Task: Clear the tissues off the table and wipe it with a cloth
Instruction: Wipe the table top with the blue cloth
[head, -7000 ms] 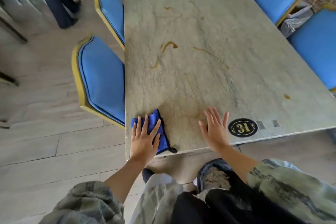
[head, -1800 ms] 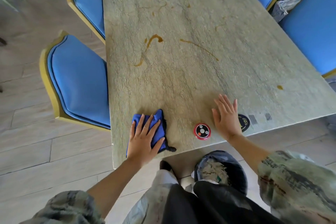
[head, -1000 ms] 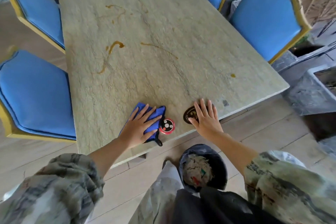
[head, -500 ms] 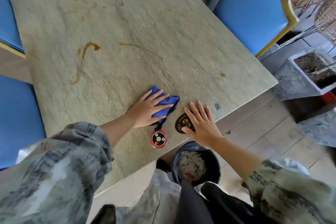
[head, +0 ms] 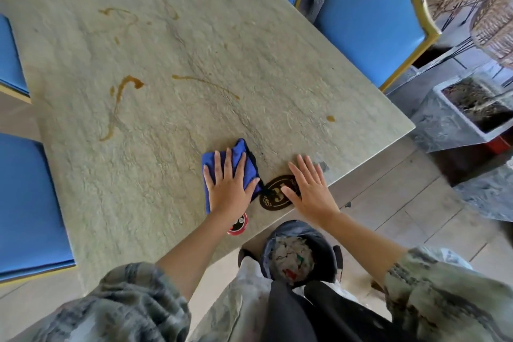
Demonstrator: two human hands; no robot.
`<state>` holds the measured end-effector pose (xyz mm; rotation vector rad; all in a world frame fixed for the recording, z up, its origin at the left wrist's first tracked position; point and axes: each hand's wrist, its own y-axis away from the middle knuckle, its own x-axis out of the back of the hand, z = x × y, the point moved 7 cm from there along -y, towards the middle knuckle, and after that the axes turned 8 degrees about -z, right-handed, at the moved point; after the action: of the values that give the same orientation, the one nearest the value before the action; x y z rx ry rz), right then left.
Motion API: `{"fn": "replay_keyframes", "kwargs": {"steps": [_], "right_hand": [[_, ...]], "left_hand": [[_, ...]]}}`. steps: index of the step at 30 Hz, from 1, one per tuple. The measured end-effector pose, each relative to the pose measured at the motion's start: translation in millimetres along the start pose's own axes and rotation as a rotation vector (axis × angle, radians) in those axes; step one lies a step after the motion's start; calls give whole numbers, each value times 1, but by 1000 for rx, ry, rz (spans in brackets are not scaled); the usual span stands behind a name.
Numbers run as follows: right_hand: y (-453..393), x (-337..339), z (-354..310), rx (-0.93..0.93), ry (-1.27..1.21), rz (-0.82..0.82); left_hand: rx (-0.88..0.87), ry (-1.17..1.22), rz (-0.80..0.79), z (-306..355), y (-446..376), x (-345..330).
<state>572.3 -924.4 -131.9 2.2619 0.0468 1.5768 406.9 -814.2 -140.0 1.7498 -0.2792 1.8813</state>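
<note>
Head cam only here: left hand [head: 229, 189] lies flat on the blue cloth [head: 236, 159], fingers straight and spread, pressing it onto the stone tabletop [head: 194, 50] near the front edge, so no real grip, just a wide flat palm. Right hand [head: 312, 190] is flat too, fingers straight, half covering the oval number plaque [head: 273, 196] just beside the cloth. Brown streaks [head: 126, 86] sit further up. A bin [head: 301, 251] with crumpled tissues [head: 291, 254] stands below the edge.
</note>
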Motion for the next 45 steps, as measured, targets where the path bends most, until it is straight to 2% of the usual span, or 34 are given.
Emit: {"fn": "replay_keyframes", "kwargs": {"steps": [7,14,17,21,23,35,42,45], "right_hand": [[-28,17,22,131,106,-33],[-51,41,52,308,153,-84],[-59,46,67,410,163,-110],[-60,47,77,685,166,-88],[-61,47,78,762,170,-57],[-67,53,84,735,135,40],[-67,51,87,739,142,46],[-67,51,87,731,136,46]], "left_hand": [[200,0,-103,21,-5,2],[474,131,-103,44,-18,4],[506,157,-92,67,-9,-2],[484,146,73,94,21,-12],[448,121,102,103,34,-21],[411,105,88,78,7,-7],[603,187,116,87,-12,-3],[493,141,121,106,-4,-7]]}}
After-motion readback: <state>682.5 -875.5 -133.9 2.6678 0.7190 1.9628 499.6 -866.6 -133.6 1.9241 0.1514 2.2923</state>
